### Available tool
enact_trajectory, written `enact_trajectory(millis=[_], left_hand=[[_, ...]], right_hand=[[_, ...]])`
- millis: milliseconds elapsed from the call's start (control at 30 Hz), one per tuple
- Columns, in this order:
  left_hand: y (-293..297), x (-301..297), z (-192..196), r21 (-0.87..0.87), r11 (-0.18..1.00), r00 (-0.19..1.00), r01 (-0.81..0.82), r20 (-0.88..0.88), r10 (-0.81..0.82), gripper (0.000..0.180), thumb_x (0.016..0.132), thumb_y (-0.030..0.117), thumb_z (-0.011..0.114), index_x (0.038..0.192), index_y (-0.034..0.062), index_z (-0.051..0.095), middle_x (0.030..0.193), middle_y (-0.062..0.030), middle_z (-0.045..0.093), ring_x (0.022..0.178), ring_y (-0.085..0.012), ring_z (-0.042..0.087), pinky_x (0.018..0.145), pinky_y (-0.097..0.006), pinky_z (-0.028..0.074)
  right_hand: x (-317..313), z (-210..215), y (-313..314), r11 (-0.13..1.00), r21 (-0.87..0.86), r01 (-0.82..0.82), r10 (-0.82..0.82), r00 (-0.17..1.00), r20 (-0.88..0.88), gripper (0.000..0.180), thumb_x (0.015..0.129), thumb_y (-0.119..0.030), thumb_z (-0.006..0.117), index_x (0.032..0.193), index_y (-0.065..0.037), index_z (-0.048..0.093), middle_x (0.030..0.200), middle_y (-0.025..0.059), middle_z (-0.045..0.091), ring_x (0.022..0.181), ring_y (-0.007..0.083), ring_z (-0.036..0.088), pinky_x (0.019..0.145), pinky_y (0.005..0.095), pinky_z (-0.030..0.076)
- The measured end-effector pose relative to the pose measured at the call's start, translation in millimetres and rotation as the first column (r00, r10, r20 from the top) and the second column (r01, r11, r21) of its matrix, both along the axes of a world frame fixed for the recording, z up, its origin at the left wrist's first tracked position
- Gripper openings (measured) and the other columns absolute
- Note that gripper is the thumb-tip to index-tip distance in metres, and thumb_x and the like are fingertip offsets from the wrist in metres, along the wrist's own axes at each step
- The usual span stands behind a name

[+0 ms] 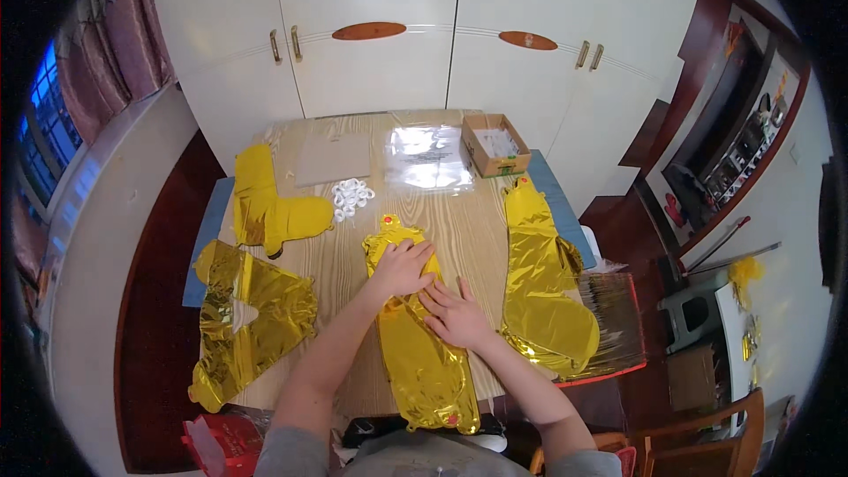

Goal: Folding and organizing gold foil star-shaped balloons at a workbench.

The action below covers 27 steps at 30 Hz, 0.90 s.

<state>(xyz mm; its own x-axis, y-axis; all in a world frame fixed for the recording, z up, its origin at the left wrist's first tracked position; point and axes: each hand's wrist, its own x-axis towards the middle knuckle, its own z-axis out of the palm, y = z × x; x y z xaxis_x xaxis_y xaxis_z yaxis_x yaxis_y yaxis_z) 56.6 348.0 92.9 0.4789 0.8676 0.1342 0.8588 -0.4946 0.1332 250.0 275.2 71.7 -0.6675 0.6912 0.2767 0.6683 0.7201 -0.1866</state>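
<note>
A long gold foil balloon (422, 362), deflated and flat, lies lengthwise on the table in front of me. My left hand (404, 268) rests on its upper part, fingers stretched out over the foil. Just below and to the right, my right hand (455, 313) lies across the balloon's right edge with its fingers spread. The two hands nearly meet at the fingertips. Small red spots mark the balloon's far and near ends. Neither hand is closed on anything; both press on the foil from above.
More flat gold foil balloons lie at the far left (256, 199), near left (265, 309) and right (543, 283). Behind stand white ribbon rolls (351, 197), a grey board (333, 159), clear plastic bags (428, 157) and a cardboard box (496, 146). A red bag (221, 444) is below left.
</note>
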Motion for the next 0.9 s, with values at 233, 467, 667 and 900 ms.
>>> enact_trajectory(millis=[233,467,667,900], left_hand=[[2,-8,-14,-0.042,0.999,0.991,-0.001,0.133,0.007,0.069,0.088,0.047,0.055,0.144,0.0114,0.039,0.146,-0.0064,0.043,0.127,-0.0292,0.042,0.101,-0.048,0.031],[-1,-8,-12,0.001,1.0,0.962,-0.004,0.274,0.004,0.059,0.085,0.04,0.062,0.137,0.016,0.048,0.141,-0.0054,0.048,0.125,-0.0271,0.045,0.1,-0.048,0.033],[-1,-11,-15,-0.011,0.999,0.973,0.04,0.227,-0.036,0.042,0.089,0.039,0.059,0.127,0.0205,0.059,0.144,-0.0056,0.045,0.125,-0.0301,0.043,0.1,-0.049,0.03],[-1,-7,-13,-0.004,1.0,0.983,0.025,0.18,-0.024,0.046,0.09,0.037,0.056,0.13,0.0158,0.056,0.146,-0.0045,0.044,0.125,-0.0281,0.044,0.098,-0.049,0.032]], right_hand=[[0,0,-1,1.0,-0.006,-0.005,0.005,1.0,0.001,0.047,0.094,-0.038,0.05,0.133,-0.011,0.055,0.143,0.0091,0.049,0.137,0.0209,0.039,0.114,0.0584,0.017],[0,2,-1,1.0,-0.016,-0.006,0.006,1.0,0.016,0.047,0.094,-0.038,0.05,0.134,-0.013,0.055,0.143,0.0088,0.049,0.136,0.0204,0.041,0.114,0.0594,0.017],[-1,5,-2,0.998,-0.057,0.004,-0.002,0.999,0.034,0.047,0.094,-0.038,0.051,0.135,-0.013,0.054,0.145,0.0078,0.046,0.137,0.0201,0.039,0.115,0.0584,0.014],[0,0,-1,1.0,-0.031,0.002,-0.001,1.0,0.02,0.048,0.095,-0.04,0.049,0.135,-0.014,0.054,0.143,0.0085,0.049,0.135,0.0212,0.041,0.114,0.0592,0.015]])
